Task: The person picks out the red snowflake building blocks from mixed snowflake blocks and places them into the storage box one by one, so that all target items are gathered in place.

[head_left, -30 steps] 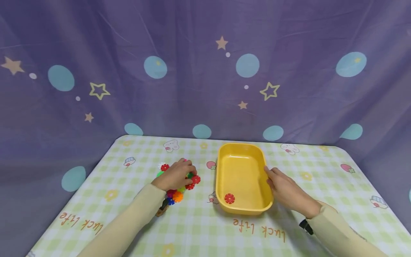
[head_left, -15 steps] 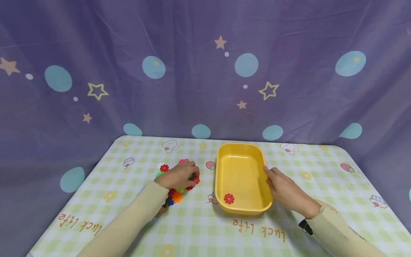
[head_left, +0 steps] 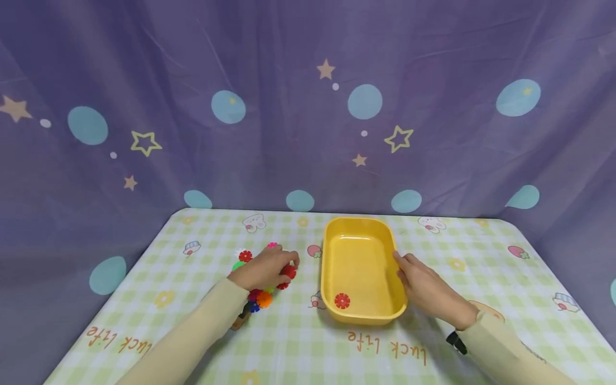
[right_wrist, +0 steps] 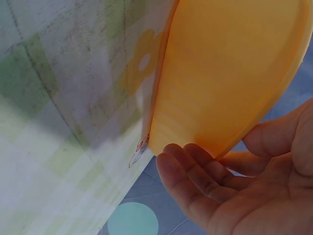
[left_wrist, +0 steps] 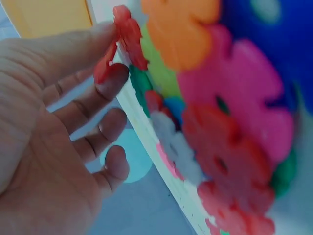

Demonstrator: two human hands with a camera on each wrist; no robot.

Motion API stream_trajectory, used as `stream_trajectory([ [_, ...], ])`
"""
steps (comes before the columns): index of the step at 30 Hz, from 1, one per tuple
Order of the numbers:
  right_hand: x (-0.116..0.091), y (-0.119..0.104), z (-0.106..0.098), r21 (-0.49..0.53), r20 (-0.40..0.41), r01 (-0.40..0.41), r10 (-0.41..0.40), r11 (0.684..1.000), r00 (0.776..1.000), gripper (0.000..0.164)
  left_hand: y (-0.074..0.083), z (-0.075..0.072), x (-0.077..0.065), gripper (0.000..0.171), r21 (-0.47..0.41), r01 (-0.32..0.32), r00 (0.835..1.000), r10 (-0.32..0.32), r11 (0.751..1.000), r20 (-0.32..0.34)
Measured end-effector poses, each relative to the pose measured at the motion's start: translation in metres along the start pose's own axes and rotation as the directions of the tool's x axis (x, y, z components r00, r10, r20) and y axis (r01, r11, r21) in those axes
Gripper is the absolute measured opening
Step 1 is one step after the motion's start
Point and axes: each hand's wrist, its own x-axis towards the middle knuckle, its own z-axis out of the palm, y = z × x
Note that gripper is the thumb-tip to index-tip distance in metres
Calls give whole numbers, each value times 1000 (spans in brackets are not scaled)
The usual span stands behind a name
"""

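On the left of the table lies a pile of flower-shaped plastic discs in red, orange, pink, green, blue and white, with an orange disc (head_left: 264,299) at its near side. Over this pile my left hand (head_left: 266,267) pinches a red flower-shaped disc (left_wrist: 104,64) between thumb and fingertip, close against the other discs. The hand hides part of the pile in the head view. A yellow plastic tray (head_left: 364,262) stands to the right, with a red disc (head_left: 342,301) in its near left corner. My right hand (head_left: 431,293) grips the tray's right rim, thumb at the top edge, fingers against the outer wall.
A checked tablecloth (head_left: 289,347) with printed drawings and lettering covers the table. Behind it hangs a purple curtain (head_left: 269,144) with stars and blue dots. The pile and tray stand a short way apart.
The left hand shifts slightly over the pile, and its fingers now close on a red disc. The right hand and the tray stay as they were; the head view tilts a little.
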Motion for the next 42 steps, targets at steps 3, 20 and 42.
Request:
stream_trajectory([
  [3, 0, 0, 0, 4, 7, -1, 1, 1000, 1000, 46, -2, -1, -3, 28, 13, -32, 999, 32, 999, 12],
  [20, 0, 1, 0, 3, 13, -1, 1, 1000, 1000, 46, 10, -22, 3, 29, -33, -207, 957, 195, 978, -217],
  [42, 1, 2, 3, -2, 12, 1, -1, 1000, 1000, 47, 91, -14, 74, 20, 128, -148, 988, 142, 981, 61],
])
